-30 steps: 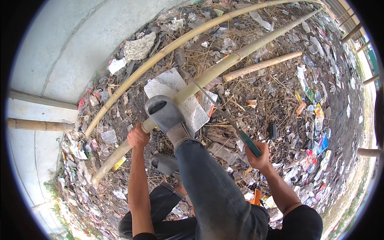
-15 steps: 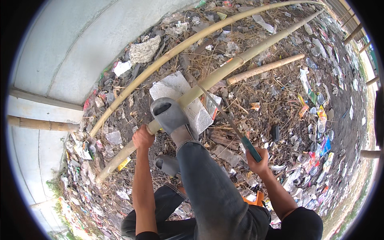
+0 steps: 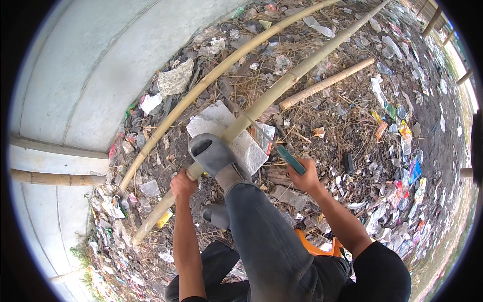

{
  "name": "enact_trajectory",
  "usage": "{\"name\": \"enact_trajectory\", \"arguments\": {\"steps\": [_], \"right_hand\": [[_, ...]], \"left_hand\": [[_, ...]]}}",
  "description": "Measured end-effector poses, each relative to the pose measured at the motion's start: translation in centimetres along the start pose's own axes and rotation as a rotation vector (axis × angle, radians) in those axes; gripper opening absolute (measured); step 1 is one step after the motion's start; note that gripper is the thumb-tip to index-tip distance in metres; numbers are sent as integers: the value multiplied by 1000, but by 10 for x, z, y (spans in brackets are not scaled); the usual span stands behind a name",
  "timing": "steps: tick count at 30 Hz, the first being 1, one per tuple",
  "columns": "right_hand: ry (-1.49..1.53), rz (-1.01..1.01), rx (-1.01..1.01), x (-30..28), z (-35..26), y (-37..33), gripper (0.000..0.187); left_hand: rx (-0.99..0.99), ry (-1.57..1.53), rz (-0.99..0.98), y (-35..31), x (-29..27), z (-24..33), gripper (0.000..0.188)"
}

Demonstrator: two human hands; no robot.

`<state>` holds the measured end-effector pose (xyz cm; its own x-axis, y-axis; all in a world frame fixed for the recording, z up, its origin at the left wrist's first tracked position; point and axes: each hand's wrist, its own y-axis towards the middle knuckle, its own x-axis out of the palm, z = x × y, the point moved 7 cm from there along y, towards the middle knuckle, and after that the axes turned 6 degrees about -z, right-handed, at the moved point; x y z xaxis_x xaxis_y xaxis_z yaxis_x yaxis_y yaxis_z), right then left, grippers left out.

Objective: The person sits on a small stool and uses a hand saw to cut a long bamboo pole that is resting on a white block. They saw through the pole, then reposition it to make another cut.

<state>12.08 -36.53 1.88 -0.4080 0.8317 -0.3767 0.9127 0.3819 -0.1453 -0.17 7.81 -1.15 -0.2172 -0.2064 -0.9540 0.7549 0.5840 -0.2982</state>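
A long bamboo pole [image 3: 266,103] slants from the lower left to the upper right, resting across a pale flat block [image 3: 211,118]. Near its lower end my left hand [image 3: 183,184] is wrapped round it. My grey slipper [image 3: 215,155] presses on the pole just ahead of that hand. On the other side, my right hand [image 3: 305,176] grips the green handle of a handsaw [image 3: 291,160]. The saw's thin blade lies across the pole over the block, its tip reaching past the far side. How deep the blade sits cannot be made out.
A second bamboo pole [image 3: 201,86] runs alongside to the left, near a grey wall [image 3: 105,65]. One short bamboo piece [image 3: 327,84] lies at right. A rough stone [image 3: 175,78] sits by the wall. Litter covers the ground, and something orange [image 3: 314,244] is beside my leg.
My right hand has pushed the saw forward and left, so more blade passes beyond the pole. My left hand keeps its hold and my foot stays on the pole; the view has shifted slightly.
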Motion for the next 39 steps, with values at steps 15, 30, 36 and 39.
{"name": "enact_trajectory", "arguments": {"steps": [15, 30, 36, 39], "right_hand": [[-27, -3, -152, 26, -8, 59, 21], [-19, 24, -76, 28, -14, 98, 26], [-50, 11, 23, -24, 30, -81, 24], [-60, -4, 39, -12, 56, -69, 24]], "left_hand": [[54, 6, -86, 7, 2, 14, 44], [80, -1, -111, 10, 6, 15, 46], [42, 0, -97, 7, 0, -3, 43], [20, -20, -115, 8, 3, -4, 44]]}}
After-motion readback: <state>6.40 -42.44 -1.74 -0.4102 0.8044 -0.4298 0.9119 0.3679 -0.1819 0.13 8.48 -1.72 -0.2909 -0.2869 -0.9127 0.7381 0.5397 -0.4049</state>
